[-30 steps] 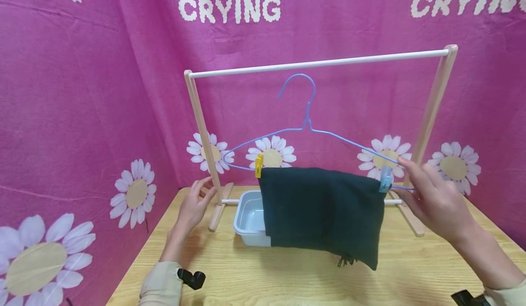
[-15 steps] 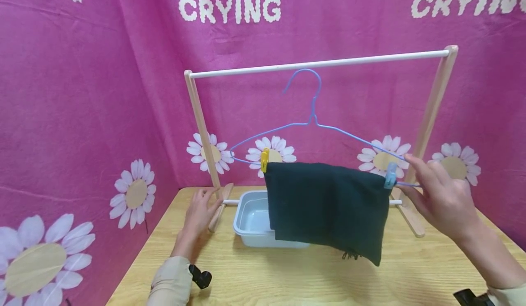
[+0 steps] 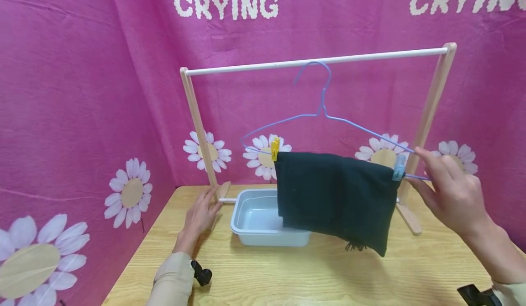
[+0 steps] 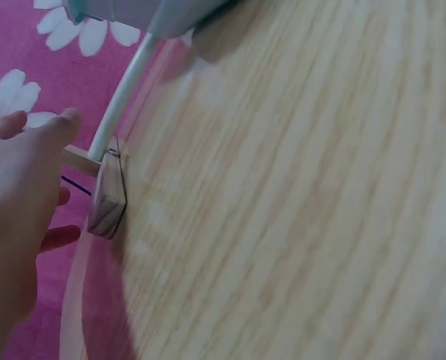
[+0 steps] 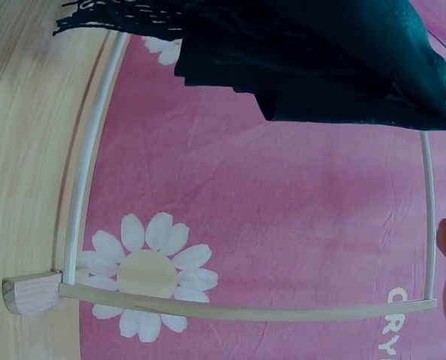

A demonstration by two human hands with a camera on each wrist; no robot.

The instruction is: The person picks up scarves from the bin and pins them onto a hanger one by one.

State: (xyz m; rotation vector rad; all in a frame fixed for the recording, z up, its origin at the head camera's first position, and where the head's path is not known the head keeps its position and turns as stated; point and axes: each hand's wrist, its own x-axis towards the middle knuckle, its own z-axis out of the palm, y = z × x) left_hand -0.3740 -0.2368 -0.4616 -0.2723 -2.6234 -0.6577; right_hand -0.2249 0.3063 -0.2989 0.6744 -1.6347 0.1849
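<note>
My right hand (image 3: 458,198) pinches the right end of a blue wire hanger (image 3: 302,115), whose hook overlaps the rack's top bar in the head view; whether it is over the bar, I cannot tell. A dark green fringed scarf (image 3: 334,196), folded, hangs from the hanger's lower wire. A yellow clothespin (image 3: 275,149) clips its left corner and a light blue clothespin (image 3: 398,168) its right. Low on the left upright of the wooden drying rack (image 3: 197,114), my left hand (image 3: 199,214) holds on with fingers and thumb. The left wrist view shows this hand (image 4: 20,202) beside the rack's foot (image 4: 109,199).
A pale plastic basin (image 3: 263,237) stands on the wood-grain table (image 3: 255,276), partly behind the scarf. The rack's lower bar (image 3: 227,200) runs behind the basin. Pink cloth (image 3: 123,68) with white flowers and lettering closes off the back and sides.
The hanger with the clipped scarf has moved up and to the right with my right hand, its hook reaching top-bar height. My left hand has moved forward onto the rack's left upright.
</note>
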